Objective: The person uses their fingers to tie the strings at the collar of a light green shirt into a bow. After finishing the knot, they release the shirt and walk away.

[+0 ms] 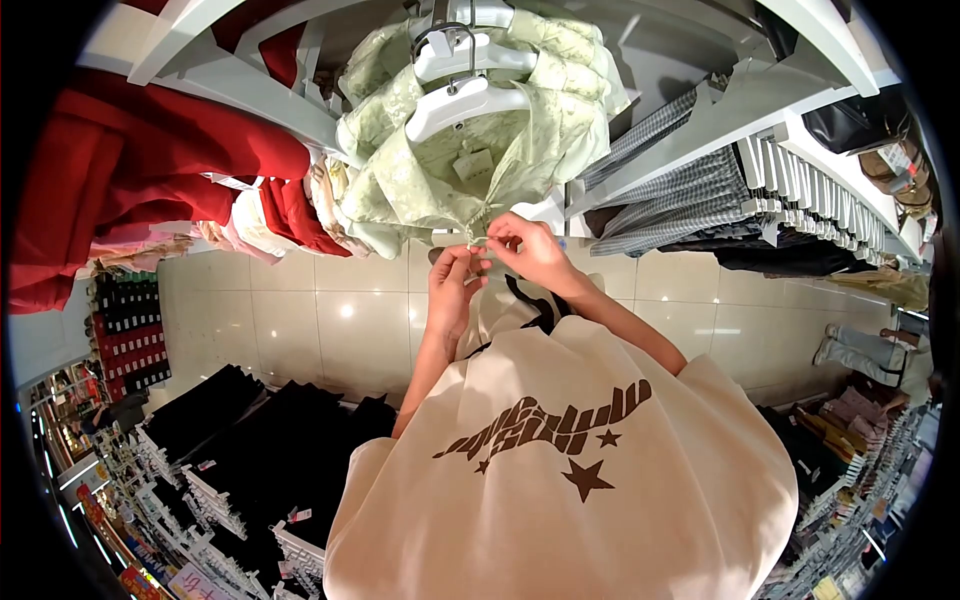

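Observation:
Light green patterned garments (400,190) hang on white hangers (470,100) at the top centre, one behind another. At the lower front of the nearest one, my left hand (457,275) and my right hand (528,250) are close together. The fingertips of both pinch a thin pale green tie (477,240) at the garment's front. A white label (474,165) shows inside its neck opening. The exact shape of the tie between the fingers is too small to make out.
Red clothes (200,130) hang at the left, checked grey garments (680,195) at the right. Black clothes (290,440) are on racks at the lower left. A person (880,355) stands at the far right on the tiled floor (350,300).

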### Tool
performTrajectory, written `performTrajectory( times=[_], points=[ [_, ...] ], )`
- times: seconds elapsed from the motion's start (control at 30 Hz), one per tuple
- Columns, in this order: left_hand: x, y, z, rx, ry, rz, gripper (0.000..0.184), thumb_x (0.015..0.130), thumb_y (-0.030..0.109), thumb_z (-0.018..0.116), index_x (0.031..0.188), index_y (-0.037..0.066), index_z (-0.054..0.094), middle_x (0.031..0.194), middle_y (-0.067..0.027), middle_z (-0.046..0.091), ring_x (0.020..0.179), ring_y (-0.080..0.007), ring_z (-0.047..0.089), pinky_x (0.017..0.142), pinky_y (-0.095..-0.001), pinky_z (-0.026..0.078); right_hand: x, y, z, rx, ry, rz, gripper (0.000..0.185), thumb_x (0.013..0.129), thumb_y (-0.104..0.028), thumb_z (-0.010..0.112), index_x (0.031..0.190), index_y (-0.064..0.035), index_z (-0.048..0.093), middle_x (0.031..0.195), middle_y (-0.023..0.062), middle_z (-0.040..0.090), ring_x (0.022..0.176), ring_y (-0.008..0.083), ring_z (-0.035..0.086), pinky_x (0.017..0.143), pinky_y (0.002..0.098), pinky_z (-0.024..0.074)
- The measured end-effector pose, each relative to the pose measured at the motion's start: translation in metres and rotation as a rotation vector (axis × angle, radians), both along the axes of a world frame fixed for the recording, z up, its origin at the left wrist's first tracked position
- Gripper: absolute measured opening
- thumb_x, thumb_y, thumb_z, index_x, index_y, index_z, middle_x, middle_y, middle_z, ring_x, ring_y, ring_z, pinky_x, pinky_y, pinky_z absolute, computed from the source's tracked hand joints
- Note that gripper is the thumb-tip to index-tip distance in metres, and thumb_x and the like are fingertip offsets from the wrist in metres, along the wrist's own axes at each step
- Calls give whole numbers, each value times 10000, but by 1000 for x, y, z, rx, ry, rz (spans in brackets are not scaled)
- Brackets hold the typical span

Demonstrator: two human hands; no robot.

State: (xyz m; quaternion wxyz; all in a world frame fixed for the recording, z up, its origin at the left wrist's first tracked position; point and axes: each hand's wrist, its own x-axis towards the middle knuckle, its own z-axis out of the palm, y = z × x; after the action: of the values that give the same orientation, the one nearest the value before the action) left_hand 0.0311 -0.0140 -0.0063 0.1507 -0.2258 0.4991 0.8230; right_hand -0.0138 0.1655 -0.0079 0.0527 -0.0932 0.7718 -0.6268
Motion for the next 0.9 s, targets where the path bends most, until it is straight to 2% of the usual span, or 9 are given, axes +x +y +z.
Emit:
performTrajectory(
  times=[0.03, 0.13, 0.33, 0.47, 0.57, 0.7, 0.8, 0.87, 0.9],
  points=[
    [0, 2, 6, 38, -42, 40, 175, 1092, 214, 593, 1101, 76, 699, 1043, 4, 706, 879, -102, 646, 711, -222, 490, 2, 0, 1, -8, -16, 50, 117, 934, -45, 736, 1025, 6, 682, 868, 109, 759, 734, 160, 723, 680, 289, 563],
    [1, -10, -16, 220, -47, 7, 172, 1085, 203, 600, 1140, 74, 699, 1158, -9, 723, 978, -113, 674, 791, -246, 531, 5, 2, -5, -34, -57, 127, 128, 937, -65, 747, 1015, 12, 681, 859, 91, 765, 745, 135, 721, 692, 282, 567],
    [0, -18, -28, 474, -48, -9, 199, 1077, 187, 611, 1221, 68, 681, 1192, -24, 703, 966, -122, 667, 862, -313, 553, 8, 2, -13, -102, -117, 261, 163, 935, -84, 762, 1059, -9, 688, 924, 41, 757, 823, 125, 714, 751, 295, 561],
    [3, -10, -22, 433, -105, 83, 219, 1078, 189, 613, 1253, 72, 672, 1202, -30, 696, 985, -125, 648, 883, -306, 545, 9, 3, 6, -58, -191, 336, 203, 903, -135, 806, 1030, -18, 699, 1026, 62, 726, 889, 143, 696, 783, 304, 560],
    [6, -14, -36, 520, -33, -11, 267, 1086, 238, 599, 1309, 95, 629, 1204, -24, 669, 1081, -156, 630, 940, -324, 519, 14, -3, -5, -68, -2, 255, 234, 878, -179, 834, 1006, -31, 708, 986, 59, 664, 809, 156, 661, 689, 295, 529],
    [6, -6, -30, 467, -37, -23, 276, 1079, 256, 621, 1314, 112, 636, 1213, -21, 671, 1112, -166, 631, 975, -339, 502, 15, -5, -7, 16, 35, 280, 224, 861, -153, 837, 1001, -32, 712, 963, 63, 601, 839, 181, 642, 731, 315, 532],
    [5, -6, -27, 396, -32, -26, 272, 1074, 262, 633, 1300, 111, 653, 1235, -21, 675, 1122, -166, 627, 983, -340, 495, 13, -6, -8, 8, -50, 221, 201, 874, -144, 829, 1002, -36, 717, 940, 59, 587, 849, 178, 624, 770, 330, 537],
    [6, -4, -26, 346, -27, -30, 269, 1072, 264, 638, 1288, 106, 662, 1247, -21, 678, 1129, -165, 624, 984, -339, 493, 11, -4, -17, -121, -163, 222, 169, 894, -124, 811, 1010, -35, 728, 937, 66, 610, 834, 174, 639, 758, 335, 541],
    [5, -3, -27, 322, -22, 15, 235, 1062, 239, 658, 1248, 99, 694, 1237, -24, 696, 1086, -143, 632, 947, -321, 498, 10, -3, -22, -121, -164, 222, 169, 894, -124, 811, 1010, -35, 728, 937, 66, 610, 834, 174, 639, 758, 335, 541]
  ],
)
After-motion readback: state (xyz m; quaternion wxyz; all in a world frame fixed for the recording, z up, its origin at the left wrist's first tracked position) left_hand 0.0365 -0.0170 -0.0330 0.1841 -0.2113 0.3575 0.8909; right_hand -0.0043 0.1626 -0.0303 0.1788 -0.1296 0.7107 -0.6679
